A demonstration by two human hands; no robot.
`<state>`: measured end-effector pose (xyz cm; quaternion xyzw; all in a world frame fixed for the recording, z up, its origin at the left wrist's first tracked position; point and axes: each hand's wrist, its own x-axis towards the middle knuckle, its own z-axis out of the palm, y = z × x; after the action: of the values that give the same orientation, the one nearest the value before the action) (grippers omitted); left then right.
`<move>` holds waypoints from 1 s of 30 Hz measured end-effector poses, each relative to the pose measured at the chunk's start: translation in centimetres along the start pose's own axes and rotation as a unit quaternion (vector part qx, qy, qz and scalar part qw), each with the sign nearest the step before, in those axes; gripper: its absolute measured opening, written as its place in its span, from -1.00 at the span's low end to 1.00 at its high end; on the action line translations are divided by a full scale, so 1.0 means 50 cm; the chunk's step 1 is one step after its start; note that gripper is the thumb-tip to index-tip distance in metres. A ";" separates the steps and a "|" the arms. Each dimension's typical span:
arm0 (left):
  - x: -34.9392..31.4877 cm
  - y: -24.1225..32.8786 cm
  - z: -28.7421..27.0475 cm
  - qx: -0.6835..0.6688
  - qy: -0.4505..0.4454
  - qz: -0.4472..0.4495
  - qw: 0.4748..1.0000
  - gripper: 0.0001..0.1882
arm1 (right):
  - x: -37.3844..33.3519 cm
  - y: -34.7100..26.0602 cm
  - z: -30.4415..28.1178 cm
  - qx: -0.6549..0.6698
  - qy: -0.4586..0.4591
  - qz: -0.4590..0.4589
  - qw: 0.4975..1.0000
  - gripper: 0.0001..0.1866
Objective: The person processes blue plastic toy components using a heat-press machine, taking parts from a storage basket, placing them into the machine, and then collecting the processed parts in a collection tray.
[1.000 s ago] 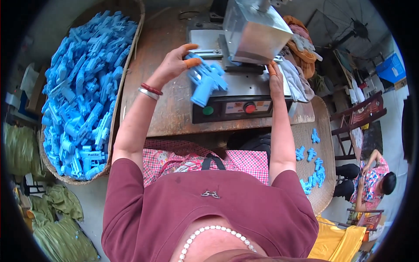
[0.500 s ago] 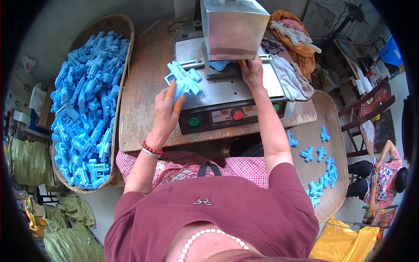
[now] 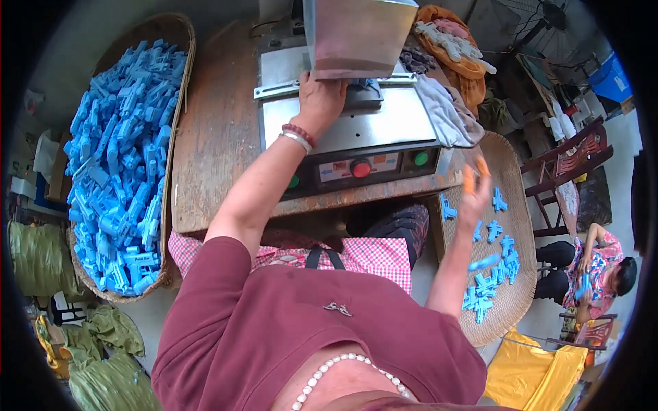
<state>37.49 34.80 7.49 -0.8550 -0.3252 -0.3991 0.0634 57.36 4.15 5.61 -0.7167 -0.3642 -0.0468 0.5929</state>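
My left hand (image 3: 321, 104) reaches under the metal head (image 3: 360, 38) of a bench press machine. Its fingers curl at a blue toy pistol (image 3: 370, 86) on the dark fixture (image 3: 362, 105); the fingertips and most of that toy are hidden. My right hand (image 3: 475, 190), slightly blurred, is raised above the near-left part of a shallow woven tray (image 3: 523, 205). Orange covers sit on its fingers, which are apart with nothing between them. Below it, a blurred blue toy pistol (image 3: 484, 262) appears over the tray, near several others (image 3: 483, 294).
A deep basket (image 3: 179, 89) heaped with blue toy pistols stands left of the wooden table (image 3: 212, 137). Grey cloths (image 3: 445, 109) lie right of the machine, whose front has a red button (image 3: 360, 168). Another person (image 3: 596, 274) sits beyond the tray, at right.
My left hand has carried a toy pistol from the machine's left side to the fixture. My right hand has left the press and swung right over the tray, and another toy pistol appears there.
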 end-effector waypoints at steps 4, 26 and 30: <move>-0.082 -0.031 -0.082 -0.111 -0.056 0.006 0.992 -0.56 | 0.039 0.096 0.104 0.026 -0.148 0.052 0.987 -0.30; -0.235 -0.584 -0.268 -0.182 -0.036 -0.288 0.939 -0.66 | 0.038 0.164 0.098 0.069 -0.176 0.175 0.966 -0.36; -0.283 -0.781 -0.266 0.136 -0.320 -0.301 0.888 -0.52 | 0.041 0.168 0.077 0.072 -0.208 0.202 0.954 -0.34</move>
<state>-1.37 53.23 0.30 -0.7802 -0.6209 -0.0552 -0.0520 62.28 8.25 -1.33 -0.7247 -0.3297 0.2503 0.5509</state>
